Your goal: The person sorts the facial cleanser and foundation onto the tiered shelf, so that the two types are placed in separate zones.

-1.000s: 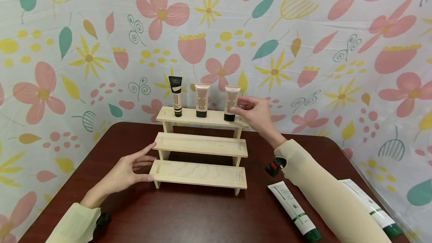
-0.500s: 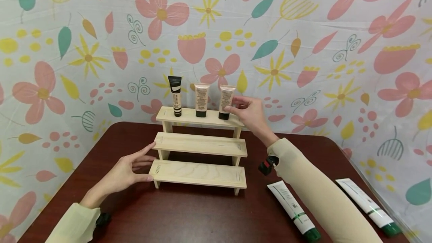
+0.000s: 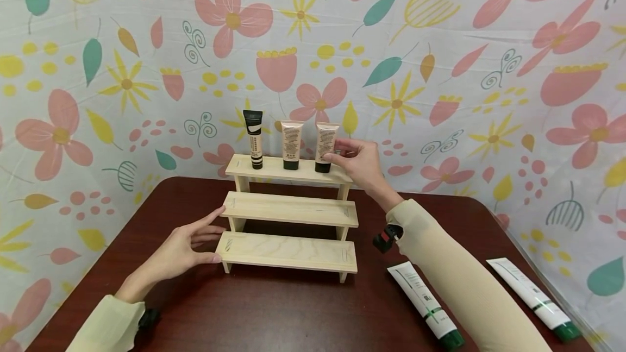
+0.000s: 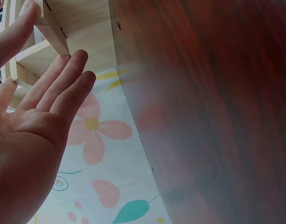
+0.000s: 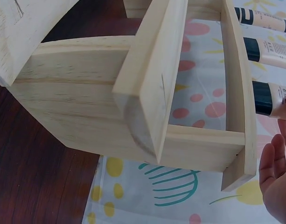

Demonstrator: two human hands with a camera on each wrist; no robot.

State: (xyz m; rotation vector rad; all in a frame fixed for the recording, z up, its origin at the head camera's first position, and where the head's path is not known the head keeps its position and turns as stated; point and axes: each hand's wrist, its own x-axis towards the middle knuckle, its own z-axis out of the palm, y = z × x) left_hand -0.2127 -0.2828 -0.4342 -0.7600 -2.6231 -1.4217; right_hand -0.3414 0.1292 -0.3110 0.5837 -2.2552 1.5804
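A three-step wooden display stand (image 3: 288,251) stands on the table. My right hand (image 3: 361,163) pinches a beige cosmetic tube (image 3: 325,140) with a black cap, upright cap-down at the right part of the top step. In the right wrist view its dark cap (image 5: 262,98) is at the top step's edge; whether it bears weight there I cannot tell. A similar beige tube (image 3: 291,141) stands to its left, then a slimmer black-and-beige tube (image 3: 254,137). At the stand's left end, my left hand (image 3: 178,249) touches the lower two steps with extended fingers and thumb.
Two white tubes with green caps lie on the table at the right: one tube (image 3: 423,300) beside the right forearm, another tube (image 3: 530,295) near the table's right edge. A flower-patterned cloth (image 3: 313,26) hangs behind the dark red-brown table (image 3: 274,314).
My right hand has moved the beige tube left along the top step, toward the other beige tube, mostly in the first half second. My left hand has stayed in place at the stand.
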